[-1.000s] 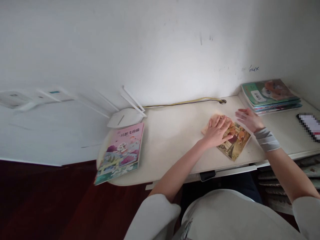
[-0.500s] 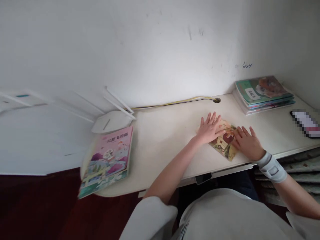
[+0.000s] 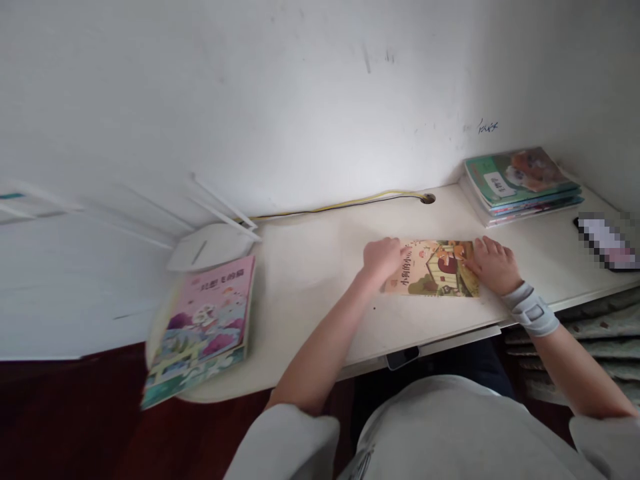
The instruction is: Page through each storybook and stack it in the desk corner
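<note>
- Two hands of mine were at the small picture book [image 3: 440, 267], which lay cover up on the table [image 3: 310, 273] in front of me, one hand at each end.
- My left hand [image 3: 383, 259] was narrow, fingers curled in at the book's left edge; I cannot tell whether they pinched it.
- My right hand [image 3: 497, 265] was half bent over the right end, its thumb toward the cover; how firm its hold was, I cannot tell.
- I had a pale grey wristband [image 3: 533, 310] around my right wrist.
- The cover showed a little house and an orange animal, with Chinese characters along the left side.
- Well off to my left lay a pink-covered book [image 3: 213, 303], one corner jutting past the table's rounded end.
- Just behind it sat a white router [image 3: 213, 247], and a yellow-and-black cable [image 3: 325, 209] ran from near there along the wall [image 3: 300, 100] to a round hole [image 3: 429, 198].
- Beyond my right hand, a stack of books [image 3: 523, 180] rested near the wall, a green cover uppermost.
- Near that stack, farther right, lay a phone [image 3: 607, 243], its screen blurred.
</note>
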{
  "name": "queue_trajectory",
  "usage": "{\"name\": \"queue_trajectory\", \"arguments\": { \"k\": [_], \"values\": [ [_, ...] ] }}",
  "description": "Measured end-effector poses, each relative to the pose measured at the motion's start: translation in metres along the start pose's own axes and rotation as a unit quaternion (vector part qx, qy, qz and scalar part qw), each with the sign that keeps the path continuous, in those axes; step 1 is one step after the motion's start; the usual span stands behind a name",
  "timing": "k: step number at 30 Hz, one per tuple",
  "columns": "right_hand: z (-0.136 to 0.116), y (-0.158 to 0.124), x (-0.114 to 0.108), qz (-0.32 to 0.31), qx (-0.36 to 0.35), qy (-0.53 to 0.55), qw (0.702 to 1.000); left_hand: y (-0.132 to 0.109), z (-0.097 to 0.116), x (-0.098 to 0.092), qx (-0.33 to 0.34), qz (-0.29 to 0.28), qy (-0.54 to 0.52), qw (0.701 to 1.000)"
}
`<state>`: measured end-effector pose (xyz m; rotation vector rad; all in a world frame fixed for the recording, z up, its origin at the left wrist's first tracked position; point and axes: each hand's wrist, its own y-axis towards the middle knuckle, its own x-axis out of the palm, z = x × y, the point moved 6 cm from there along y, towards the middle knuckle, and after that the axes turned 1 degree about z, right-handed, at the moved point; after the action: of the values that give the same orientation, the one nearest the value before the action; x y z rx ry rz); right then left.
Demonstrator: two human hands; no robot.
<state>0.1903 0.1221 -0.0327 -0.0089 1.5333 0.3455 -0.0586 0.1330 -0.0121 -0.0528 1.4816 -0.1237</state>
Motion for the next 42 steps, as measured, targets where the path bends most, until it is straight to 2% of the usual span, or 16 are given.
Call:
{"name": "queue_trajectory", "arguments": {
  "k": [3, 5, 7, 12, 19, 22, 26, 32, 42],
  "values": [
    [0.021, 0.03, 0.007, -0.084, 0.042, 0.087, 0.992, 0.014, -0.034, 0.001, -0.065, 0.016, -0.109, 0.992],
    [0.031, 0.047, 0.014, -0.126, 0.069, 0.137, 0.98, 0.025, -0.045, 0.009, -0.069, 0.005, -0.156, 0.985],
    [0.035, 0.061, 0.019, -0.135, 0.086, 0.159, 0.974, 0.036, -0.046, 0.016, -0.064, 0.006, -0.175, 0.983],
    [0.028, 0.078, 0.026, -0.121, 0.084, 0.203, 0.968, 0.05, -0.04, 0.021, -0.055, 0.03, -0.228, 0.972],
    [0.015, 0.074, 0.023, -0.091, 0.09, 0.196, 0.972, 0.045, -0.047, 0.02, -0.06, 0.064, -0.254, 0.963],
    [-0.001, 0.074, 0.018, -0.076, 0.079, 0.16, 0.981, 0.043, -0.055, 0.02, -0.066, 0.063, -0.246, 0.965],
    [-0.031, 0.084, 0.015, -0.071, 0.023, 0.07, 0.995, 0.041, -0.068, 0.017, -0.07, 0.053, -0.23, 0.969],
    [-0.06, 0.11, 0.017, -0.073, -0.019, 0.064, 0.995, 0.04, -0.091, 0.013, -0.109, 0.067, -0.204, 0.971],
    [-0.059, 0.114, 0.031, -0.056, -0.002, 0.069, 0.996, 0.033, -0.093, 0.018, -0.158, 0.088, -0.207, 0.961]
  ]
}}
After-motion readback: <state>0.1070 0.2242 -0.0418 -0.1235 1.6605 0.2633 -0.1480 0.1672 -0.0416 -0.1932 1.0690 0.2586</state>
